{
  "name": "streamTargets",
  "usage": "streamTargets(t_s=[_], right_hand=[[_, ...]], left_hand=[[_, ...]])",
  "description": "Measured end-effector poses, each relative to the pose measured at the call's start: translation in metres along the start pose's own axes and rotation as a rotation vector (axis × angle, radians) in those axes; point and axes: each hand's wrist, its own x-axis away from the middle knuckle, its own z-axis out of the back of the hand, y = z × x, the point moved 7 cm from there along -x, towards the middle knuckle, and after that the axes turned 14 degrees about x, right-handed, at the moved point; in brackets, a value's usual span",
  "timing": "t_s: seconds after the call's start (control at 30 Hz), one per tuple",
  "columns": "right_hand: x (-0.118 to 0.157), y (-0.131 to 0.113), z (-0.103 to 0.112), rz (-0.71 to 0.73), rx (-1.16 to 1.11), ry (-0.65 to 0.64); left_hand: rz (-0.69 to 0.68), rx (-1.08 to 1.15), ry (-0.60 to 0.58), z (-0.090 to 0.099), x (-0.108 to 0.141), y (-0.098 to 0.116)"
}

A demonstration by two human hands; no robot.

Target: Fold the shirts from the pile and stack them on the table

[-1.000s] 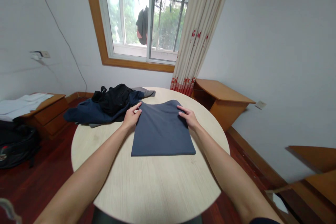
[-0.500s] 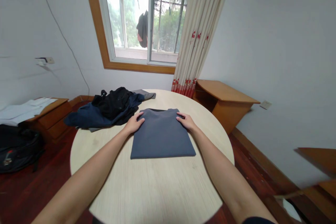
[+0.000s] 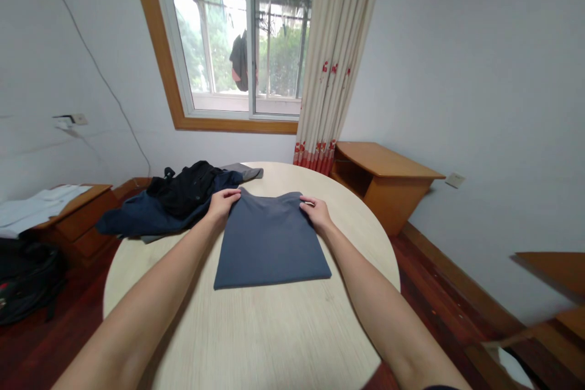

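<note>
A folded grey-blue shirt [image 3: 274, 244] lies on the round pale wooden table [image 3: 256, 341], its straight folded edge towards me. My left hand [image 3: 223, 202] pinches its far left corner, which is slightly raised. At the far right corner my right hand [image 3: 316, 212] grips the cloth between thumb and fingers. The far edge sags a little between the two hands. Left of my left hand is a loose heap of dark clothes [image 3: 183, 195], black and navy, with a grey piece showing behind.
A wooden desk [image 3: 388, 161] stands beyond the table's right side. A low cabinet [image 3: 95, 213] with papers and a black bag [image 3: 27, 280] are at the left. Behind the table are a window [image 3: 237, 42] and a long curtain [image 3: 329, 61].
Both hands have gone from resting on the shirt's sides to pinching its far corners, and the far edge is lifted slightly. The whole view has shifted a little.
</note>
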Motion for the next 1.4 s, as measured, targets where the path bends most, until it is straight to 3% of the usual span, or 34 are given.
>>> streamTargets(t_s=[0.13, 0.23, 0.37, 0.67, 0.83, 1.0, 1.13, 1.3, 1.4], right_hand=[[-0.005, 0.011, 0.001, -0.137, -0.067, 0.086], [-0.008, 0.018, 0.000, -0.161, 0.070, 0.097], [-0.011, 0.016, -0.003, -0.078, 0.170, 0.068], [-0.007, -0.006, -0.014, 0.097, 0.015, -0.117], [-0.009, -0.010, -0.009, 0.131, 0.060, -0.063], [-0.009, -0.004, 0.000, 0.091, 0.457, 0.036], [-0.001, -0.014, 0.001, 0.162, 0.663, 0.058], [0.002, -0.026, -0.005, 0.235, 0.581, 0.077], [-0.003, -0.016, -0.010, 0.119, 0.454, 0.032]], left_hand=[[0.081, 0.247, 0.090, 0.006, 0.003, -0.009], [0.163, 0.195, 0.120, 0.010, 0.006, -0.025], [0.182, 0.129, 0.126, 0.012, 0.003, -0.035], [0.140, 0.124, 0.021, -0.002, -0.011, -0.019], [-0.008, 0.211, 0.036, 0.002, -0.010, -0.012], [-0.066, -0.306, -0.025, 0.003, -0.006, -0.016], [-0.158, -0.445, -0.072, -0.005, 0.002, -0.005], [-0.420, -0.884, -0.351, -0.051, 0.031, 0.013], [-0.396, -1.031, -0.476, -0.069, 0.047, 0.005]])
